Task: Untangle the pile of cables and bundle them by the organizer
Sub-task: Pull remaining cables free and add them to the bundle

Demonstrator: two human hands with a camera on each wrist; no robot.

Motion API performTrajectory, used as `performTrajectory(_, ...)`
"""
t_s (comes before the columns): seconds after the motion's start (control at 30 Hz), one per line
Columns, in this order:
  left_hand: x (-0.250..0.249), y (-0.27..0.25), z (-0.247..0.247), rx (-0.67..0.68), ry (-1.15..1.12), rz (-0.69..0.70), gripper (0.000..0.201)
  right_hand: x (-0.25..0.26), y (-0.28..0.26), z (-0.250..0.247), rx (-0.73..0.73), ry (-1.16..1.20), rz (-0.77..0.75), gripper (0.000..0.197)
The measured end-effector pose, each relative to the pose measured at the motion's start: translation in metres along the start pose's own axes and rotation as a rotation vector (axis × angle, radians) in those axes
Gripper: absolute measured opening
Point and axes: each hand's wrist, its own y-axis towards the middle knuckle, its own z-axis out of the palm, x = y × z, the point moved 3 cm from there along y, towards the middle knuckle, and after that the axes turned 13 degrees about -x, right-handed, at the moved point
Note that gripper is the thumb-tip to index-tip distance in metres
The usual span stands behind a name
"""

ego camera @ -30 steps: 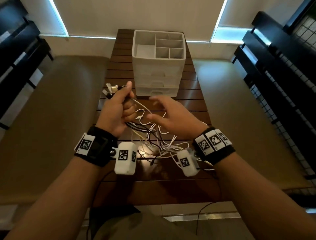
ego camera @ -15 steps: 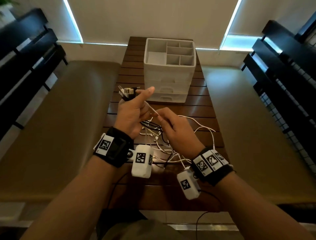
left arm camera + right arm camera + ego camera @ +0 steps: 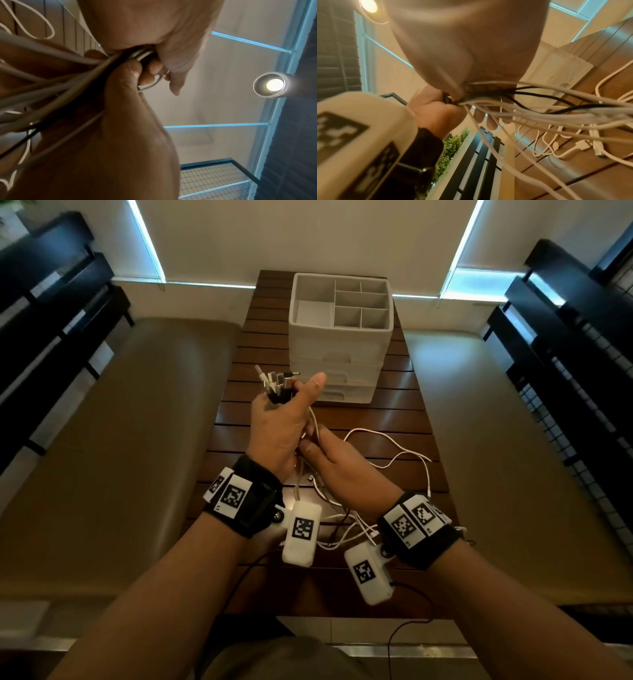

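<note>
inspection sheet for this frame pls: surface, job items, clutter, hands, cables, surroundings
Surface: dark slatted wooden table.
Job's things: white organizer, top compartments look empty, drawers closed.
Clutter: nothing seen.
Grippers: left hand grips the cable bundle, plugs up; right hand grips the strands below it.
Cables: loose white cables trail on the table, unbundled; some black strands.
Surroundings: padded benches either side, black slatted backrests, ceiling lamp.
</note>
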Motion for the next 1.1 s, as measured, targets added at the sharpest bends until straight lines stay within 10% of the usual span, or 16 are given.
performTrajectory(0.27,0.003,0.003,-0.003,-0.017,0.029,-0.07,0.017,0.009,0.005,0.0,0.084,0.213,0.075,0.033)
performTrajectory(0.47,-0.008,0.009,-0.013,-0.018,-0.01,-0.125,0.011,0.023,0.009,0.01,-0.041,-0.025,-0.139,0.03)
performTrajectory(1.1,-0.031,0.016,-0.038,0.14,-0.228,-0.174,0.048,0.044,0.032,0.02,-0.077,-0.167,-0.282,0.027)
